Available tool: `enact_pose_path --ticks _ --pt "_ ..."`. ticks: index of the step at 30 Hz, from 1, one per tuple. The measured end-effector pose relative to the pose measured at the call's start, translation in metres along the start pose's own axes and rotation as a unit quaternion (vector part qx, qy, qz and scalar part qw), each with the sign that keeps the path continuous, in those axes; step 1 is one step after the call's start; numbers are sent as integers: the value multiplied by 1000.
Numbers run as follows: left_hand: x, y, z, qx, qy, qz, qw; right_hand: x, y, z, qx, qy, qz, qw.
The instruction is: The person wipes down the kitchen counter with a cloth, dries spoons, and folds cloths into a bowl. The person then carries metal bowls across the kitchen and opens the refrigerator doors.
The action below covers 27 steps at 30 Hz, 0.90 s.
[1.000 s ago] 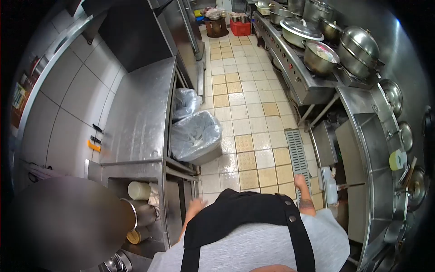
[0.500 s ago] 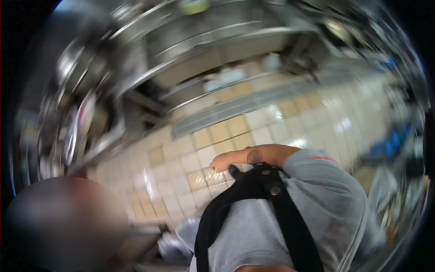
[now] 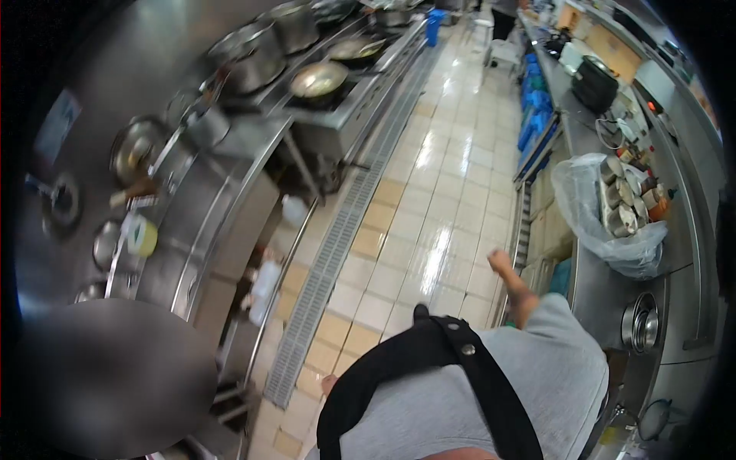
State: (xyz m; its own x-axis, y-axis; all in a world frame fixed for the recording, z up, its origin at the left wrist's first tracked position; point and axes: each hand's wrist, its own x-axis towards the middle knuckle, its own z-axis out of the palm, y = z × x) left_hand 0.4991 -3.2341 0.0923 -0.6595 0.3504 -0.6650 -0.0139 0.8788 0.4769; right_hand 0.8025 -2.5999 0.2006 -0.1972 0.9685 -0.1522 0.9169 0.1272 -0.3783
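My right hand point(image 3: 498, 261) hangs in front of me over the white floor tiles point(image 3: 429, 261), beside the right-hand counter. Its fingers are curled in, and nothing shows in them. Of my left hand point(image 3: 329, 383), only a small part shows past the black apron strap, above the tiles near the drain grate point(image 3: 326, 268); its fingers are hidden. Nearest to my right hand on the counter is a clear plastic bag point(image 3: 571, 188) around a tray of several metal cups point(image 3: 617, 195).
On the left are a steel sink counter point(image 3: 203, 230), large pots point(image 3: 249, 57) and a pan point(image 3: 318, 80) on the stove. Metal bowls point(image 3: 640, 322) and a black cooker point(image 3: 594, 84) stand on the right counter. A person point(image 3: 504, 19) is at the aisle's far end. The floor looks wet.
The view has turned from facing the sink counter to looking down the aisle. My right arm has swung from across my body out to the right.
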Motion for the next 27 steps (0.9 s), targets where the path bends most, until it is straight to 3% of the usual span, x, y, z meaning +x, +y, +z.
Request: enact_pose_path --ticks 1,2,3,4,6,7,8,13,16,18,19,20,21,22,23,26,27 --pt "20 58 19 -9 -49 37 998 -3 15 -24 77 -110 118 984" --pt "39 107 34 -10 -86 70 994 -6 41 -31 159 -137 183 960" --pt "53 147 45 -5 -115 94 989 -2 65 -18 111 -141 177 968" --pt "67 181 48 5 -135 111 985 -12 55 -32 228 -94 302 921" --pt "94 233 37 28 -145 116 982 15 72 -24 542 -226 283 759" --pt "107 253 23 41 -138 104 984 40 64 -30 505 -194 273 795" --pt "121 265 7 54 -127 88 987 57 9 -63 465 -166 263 829" --pt "171 331 -103 43 -13 -63 997 234 -70 -126 451 -103 73 884" --pt "217 397 -142 56 27 -115 991 347 -48 -122 348 -50 -11 936" --pt "276 458 -133 154 20 -96 983 391 -13 -115 175 56 -114 976" --pt "307 494 -123 211 5 -73 975 411 28 -78 219 154 -147 952" --pt "341 535 -107 269 -14 -38 962 411 42 -95 96 8 2 995" --pt "375 578 -86 319 -33 7 947 410 65 -92 8 -50 85 995" --pt "410 628 -61 362 -44 58 929 401 106 -71 190 -60 198 960" --pt "443 684 -32 391 -48 110 912 388 132 -62 254 -81 289 920" --pt "513 899 73 412 -67 254 872 397 136 -59 226 -164 371 886" --pt "522 976 106 411 -113 280 860 413 129 -56 215 -185 375 882"
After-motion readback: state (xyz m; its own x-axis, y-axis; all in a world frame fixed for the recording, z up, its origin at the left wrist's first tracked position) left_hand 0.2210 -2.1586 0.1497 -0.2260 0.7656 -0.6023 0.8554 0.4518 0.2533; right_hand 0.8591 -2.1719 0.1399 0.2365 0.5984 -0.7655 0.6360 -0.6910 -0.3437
